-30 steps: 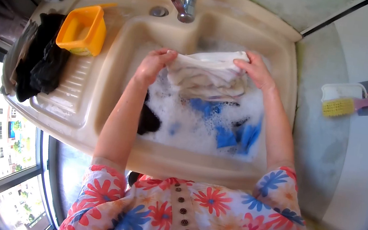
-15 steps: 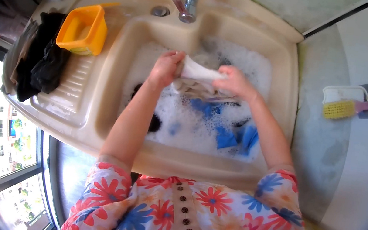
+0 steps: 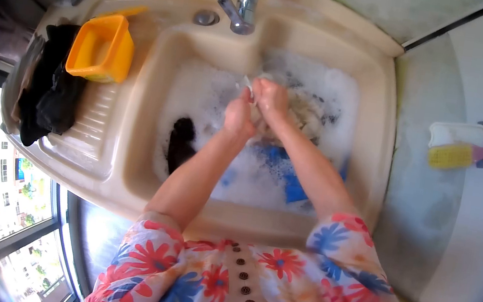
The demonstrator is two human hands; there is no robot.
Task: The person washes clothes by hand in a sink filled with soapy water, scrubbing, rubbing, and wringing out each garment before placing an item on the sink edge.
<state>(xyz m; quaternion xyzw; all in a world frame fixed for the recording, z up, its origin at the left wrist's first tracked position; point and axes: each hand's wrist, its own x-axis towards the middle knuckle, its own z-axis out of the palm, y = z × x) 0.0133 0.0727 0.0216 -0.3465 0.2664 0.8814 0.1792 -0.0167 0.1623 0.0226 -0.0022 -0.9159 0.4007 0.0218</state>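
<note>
My left hand and my right hand are close together over the soapy water, fingers closed on a pale, wet garment. A small white fold of it pokes up between them, and the rest trails into the suds to the right. Its exact kind is hard to make out. Blue cloth floats below my right forearm. A dark brown or black cloth lies in the foam left of my left forearm.
The beige sink has a chrome tap at its back. On the ribbed drainboard at left stand a yellow plastic basket and a pile of dark clothes. A yellow-bristled brush hangs on the right wall.
My hands have come together, bunching the garment that was stretched between them. My right hand moved left, and my left hand moved right and slightly down. The view has shifted slightly.
</note>
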